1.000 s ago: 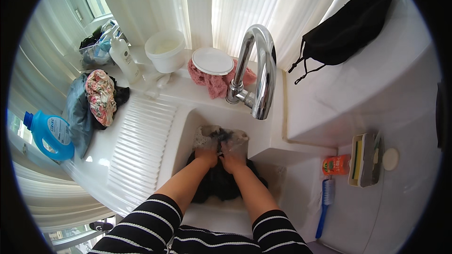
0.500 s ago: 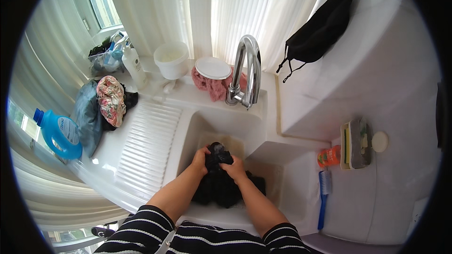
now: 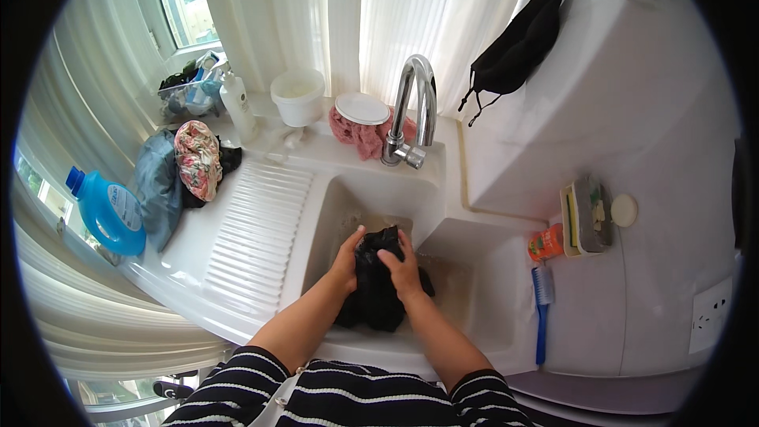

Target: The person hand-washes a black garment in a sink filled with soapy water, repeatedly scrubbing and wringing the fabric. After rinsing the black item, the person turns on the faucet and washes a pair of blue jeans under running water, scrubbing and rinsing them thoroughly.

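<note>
- Gripping black cloth (image 3: 375, 292) with left hand (image 3: 348, 261), fingers curled around its left side, some fingertips hidden.
- Clasping same cloth from right with right hand (image 3: 402, 267), thumb laid across front, other fingers partly hidden behind; hands apart, cloth bunched between.
- Cloth located inside white sink (image 3: 387, 187): upper part raised between hands, lower part bulging down toward near side.
- Below and right of cloth: cloudy brownish water (image 3: 455, 285).
- Left of basin: ridged washboard (image 3: 257, 229), built into counter.
- Far side of basin: chrome faucet (image 3: 427, 103), curving over; just left, pink cloth (image 3: 356, 138) with round white lid (image 3: 362, 108) on top.
- Farther left along far edge: white tub (image 3: 299, 107), white pump bottle (image 3: 237, 107), clear box (image 3: 182, 99) of mixed items.
- Left of washboard: floral cloth (image 3: 198, 158) against grey-blue cloth (image 3: 156, 182); at left edge, blue jug (image 3: 111, 213), blue cap.
- Right of sink: blue brush (image 3: 542, 308), orange pack (image 3: 545, 243), holder (image 3: 591, 221) with yellow sponge, white disc (image 3: 624, 209) beside.
- Hanging far right: black mask (image 3: 518, 43).
- Near right: wall socket (image 3: 711, 315).
- Behind counter: pale curtains (image 3: 277, 16).
</note>
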A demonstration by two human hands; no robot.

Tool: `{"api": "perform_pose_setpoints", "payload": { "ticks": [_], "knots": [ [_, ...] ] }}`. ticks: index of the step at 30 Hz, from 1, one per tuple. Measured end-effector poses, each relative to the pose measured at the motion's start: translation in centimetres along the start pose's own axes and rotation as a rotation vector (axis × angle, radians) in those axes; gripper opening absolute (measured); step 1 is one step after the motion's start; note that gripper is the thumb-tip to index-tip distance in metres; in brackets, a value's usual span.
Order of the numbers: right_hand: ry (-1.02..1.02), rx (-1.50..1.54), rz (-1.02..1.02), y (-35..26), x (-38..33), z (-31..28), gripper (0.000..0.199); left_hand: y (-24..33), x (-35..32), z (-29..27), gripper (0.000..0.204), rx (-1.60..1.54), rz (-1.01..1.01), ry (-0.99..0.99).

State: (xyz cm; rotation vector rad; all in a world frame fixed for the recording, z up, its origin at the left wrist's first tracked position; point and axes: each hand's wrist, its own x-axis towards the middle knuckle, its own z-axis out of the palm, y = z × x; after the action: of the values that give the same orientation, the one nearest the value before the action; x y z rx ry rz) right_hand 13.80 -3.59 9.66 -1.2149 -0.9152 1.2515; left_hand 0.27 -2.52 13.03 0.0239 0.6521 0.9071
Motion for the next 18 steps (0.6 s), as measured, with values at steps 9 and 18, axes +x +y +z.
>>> {"api": "perform_pose_setpoints", "payload": {
  "ticks": [9, 18],
  "knots": [
    [0.388, -0.245, -0.133, 1.5, 0.7, 1.7, 0.028, -4.1, 1.5, -0.2, 0.028, 0.594, 0.391, 0.437],
    [0.271, -0.28, 0.184, 0.8, 0.5, 1.3, 0.025, -3.7, 0.9, 0.8, 0.033, 0.674, 0.296, 0.466]
  ]
}}
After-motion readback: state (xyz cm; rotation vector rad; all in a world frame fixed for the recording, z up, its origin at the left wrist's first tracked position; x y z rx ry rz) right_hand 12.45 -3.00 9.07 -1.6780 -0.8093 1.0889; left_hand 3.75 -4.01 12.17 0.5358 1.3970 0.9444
